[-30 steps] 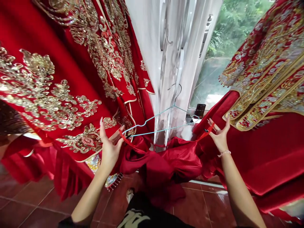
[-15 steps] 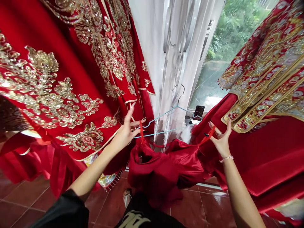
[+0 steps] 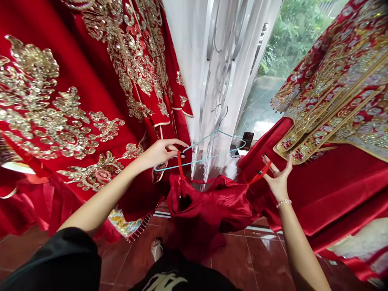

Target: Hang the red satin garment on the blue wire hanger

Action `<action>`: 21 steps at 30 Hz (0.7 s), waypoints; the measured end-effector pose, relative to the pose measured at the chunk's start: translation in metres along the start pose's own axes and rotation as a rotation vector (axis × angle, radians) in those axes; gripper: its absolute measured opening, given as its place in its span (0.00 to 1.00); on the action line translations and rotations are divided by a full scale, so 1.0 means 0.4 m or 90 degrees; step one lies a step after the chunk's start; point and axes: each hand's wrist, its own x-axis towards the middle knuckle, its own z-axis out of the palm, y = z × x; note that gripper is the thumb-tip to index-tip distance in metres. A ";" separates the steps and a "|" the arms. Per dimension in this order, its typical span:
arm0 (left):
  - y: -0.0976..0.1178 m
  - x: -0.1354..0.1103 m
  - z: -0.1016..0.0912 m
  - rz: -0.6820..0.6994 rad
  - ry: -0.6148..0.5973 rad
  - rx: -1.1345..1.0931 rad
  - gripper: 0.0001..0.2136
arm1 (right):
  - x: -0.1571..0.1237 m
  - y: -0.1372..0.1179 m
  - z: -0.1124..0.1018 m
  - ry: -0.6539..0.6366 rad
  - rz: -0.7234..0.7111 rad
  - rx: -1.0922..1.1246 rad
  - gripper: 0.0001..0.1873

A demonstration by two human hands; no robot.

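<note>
A satin red dress [image 3: 209,206] hangs by its thin straps between my two hands. My left hand [image 3: 162,153] is closed at the left end of a light blue wire hanger [image 3: 217,131], with the dress's left strap [image 3: 181,165] by its fingertips on the hanger. The right strap [image 3: 257,178] is pinched in my right hand [image 3: 277,180], its other fingers raised apart. That strap is off the hanger, whose right end floats free of my right hand. The metal hook points up. Dark folds hide the lower part of the dress.
Red garments with gold sequins [image 3: 75,117] hang close on the left. An embroidered red jacket and skirt [image 3: 321,186] hang on the right. Ahead are a white frame with metal rails, a window [image 3: 257,97] and a phone [image 3: 247,140]. Tiled floor [image 3: 242,258] lies below.
My left hand's raised fingers have come down and folded toward the hanger's end. Hanger and dress have shifted slightly. My right hand still pinches the strap.
</note>
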 end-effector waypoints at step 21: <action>-0.122 0.106 -0.096 0.146 -0.088 0.076 0.13 | 0.012 -0.081 -0.046 -0.033 0.040 0.064 0.60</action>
